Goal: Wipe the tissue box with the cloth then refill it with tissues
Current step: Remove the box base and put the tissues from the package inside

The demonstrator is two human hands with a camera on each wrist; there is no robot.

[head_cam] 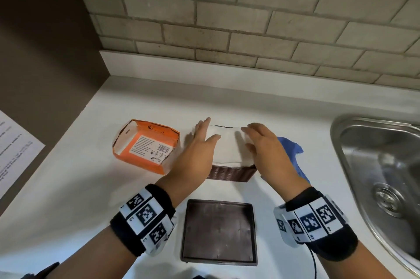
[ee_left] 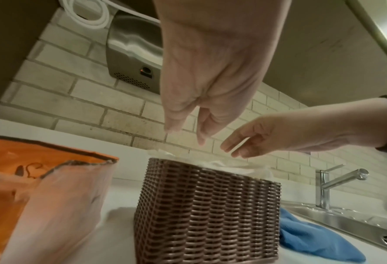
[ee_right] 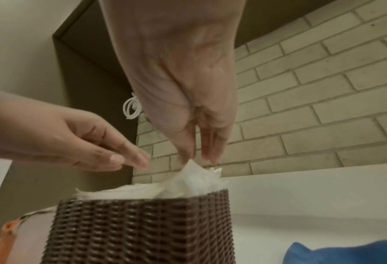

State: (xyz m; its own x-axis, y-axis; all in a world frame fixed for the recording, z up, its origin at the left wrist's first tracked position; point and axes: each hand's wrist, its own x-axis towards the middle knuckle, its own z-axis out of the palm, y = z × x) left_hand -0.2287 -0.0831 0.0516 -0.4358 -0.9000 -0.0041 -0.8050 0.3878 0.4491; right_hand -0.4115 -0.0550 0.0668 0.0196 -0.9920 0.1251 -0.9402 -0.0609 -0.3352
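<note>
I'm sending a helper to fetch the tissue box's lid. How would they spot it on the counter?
Start at the steel sink on the right and look left along the white counter. In front of the brown wicker tissue box lies the lid: a flat, dark brown square tray, unlike the orange carton and blue cloth.

No wording is legible: the torn orange cardboard tissue carton (head_cam: pixel 145 146) bears a barcode and blurred small print.
</note>
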